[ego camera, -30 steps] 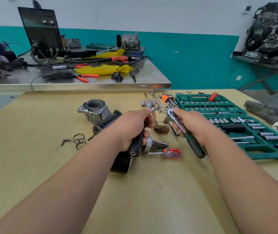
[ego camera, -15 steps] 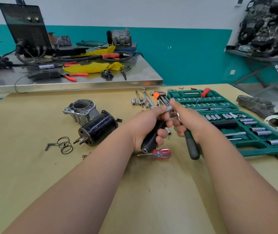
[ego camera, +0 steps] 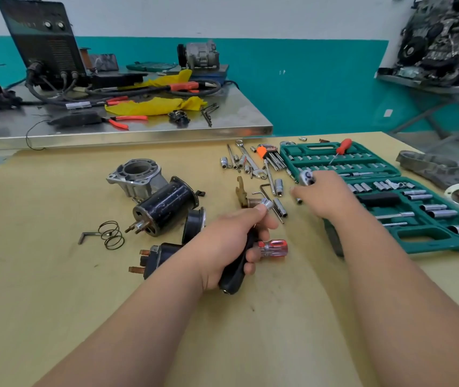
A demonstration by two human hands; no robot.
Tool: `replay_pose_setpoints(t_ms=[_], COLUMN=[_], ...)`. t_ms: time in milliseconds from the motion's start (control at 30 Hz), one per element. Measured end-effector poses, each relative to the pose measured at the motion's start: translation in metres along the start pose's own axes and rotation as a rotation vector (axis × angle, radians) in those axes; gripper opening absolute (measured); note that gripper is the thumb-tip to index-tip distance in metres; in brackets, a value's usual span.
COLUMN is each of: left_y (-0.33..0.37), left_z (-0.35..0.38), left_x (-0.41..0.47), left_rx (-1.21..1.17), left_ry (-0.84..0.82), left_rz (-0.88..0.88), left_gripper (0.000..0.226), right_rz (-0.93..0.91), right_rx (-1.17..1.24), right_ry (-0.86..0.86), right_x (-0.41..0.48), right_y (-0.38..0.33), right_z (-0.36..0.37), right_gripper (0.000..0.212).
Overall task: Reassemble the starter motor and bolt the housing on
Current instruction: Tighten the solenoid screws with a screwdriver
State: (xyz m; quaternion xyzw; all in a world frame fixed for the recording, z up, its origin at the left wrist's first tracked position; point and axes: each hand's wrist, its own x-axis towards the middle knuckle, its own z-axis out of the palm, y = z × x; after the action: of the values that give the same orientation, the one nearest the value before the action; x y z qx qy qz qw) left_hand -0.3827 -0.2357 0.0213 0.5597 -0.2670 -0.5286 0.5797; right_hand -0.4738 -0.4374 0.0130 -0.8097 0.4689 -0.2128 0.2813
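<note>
Left hand (ego camera: 231,244) gripped a black-handled driver (ego camera: 233,277); right hand (ego camera: 324,198) gripped the ratchet (ego camera: 307,174) by the open green case (ego camera: 314,148), rows of sockets (ego camera: 436,214) seated inside.

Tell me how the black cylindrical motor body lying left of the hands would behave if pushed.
The black motor body lies on its round side, so a sideways push would probably roll it. It looks like metal, so it is likely heavy for its size. Its glossy casing may be slippery.
</note>
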Motion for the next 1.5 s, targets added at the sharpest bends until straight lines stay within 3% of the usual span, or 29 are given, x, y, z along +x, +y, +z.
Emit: replay_pose_setpoints(t_ms=[133, 267, 367, 433, 500, 700, 900, 1033, 1200, 1500], left_y=[-0.007, 0.004, 0.020, 0.028, 0.032, 0.032, 0.031, 0.029, 0.034, 0.034], left_z=[0.003, -0.004, -0.020, -0.033, -0.044, -0.053, -0.045, -0.042, -0.041, -0.052], left_x=[-0.005, -0.011, -0.013, -0.013, -0.014, -0.014, -0.016, -0.019, -0.021, -0.021], left_rx=[-0.107, -0.499, -0.704, -0.759, -0.800, -0.816, -0.716, -0.518, -0.315, 0.128], left_ry=[0.082, 0.107, 0.214, 0.306, 0.370, 0.440, 0.483, 0.608, 0.690, 0.576], left_rz=[0.089, 0.171, 0.236, 0.278, 0.307, 0.319, 0.338, 0.348, 0.246, 0.199], left_gripper=[0.033, 0.034, 0.033, 0.036, 0.038, 0.037, 0.036, 0.036, 0.032, 0.046], right_rz=[0.000, -0.109, -0.365, -0.551, -0.669, -0.816, -0.858, -1.031, -1.202, -1.248], right_rx=[-0.220, 0.207, 0.378, 0.430, 0.412, 0.263, 0.117, -0.140, -0.217, -0.246], right_ry=[-0.030, -0.085, -0.220, -0.349, -0.416, -0.334, -0.239, -0.160, -0.007, 0.091], right_x=[-0.007, -0.037, -0.074, -0.097, -0.115, -0.126, -0.123, -0.126, -0.127, -0.137], right_y=[-0.015, -0.033, -0.053, -0.064, -0.073, -0.082, -0.081, -0.081, -0.080, -0.087], right_z=[0.010, 0.002, -0.004, -0.001, 0.006, 0.017, 0.020, 0.025, 0.031, 0.035], right_gripper=[0.039, 0.036, 0.015, 0.005, 0.009, 0.010, 0.018, 0.030, 0.019, 0.024])
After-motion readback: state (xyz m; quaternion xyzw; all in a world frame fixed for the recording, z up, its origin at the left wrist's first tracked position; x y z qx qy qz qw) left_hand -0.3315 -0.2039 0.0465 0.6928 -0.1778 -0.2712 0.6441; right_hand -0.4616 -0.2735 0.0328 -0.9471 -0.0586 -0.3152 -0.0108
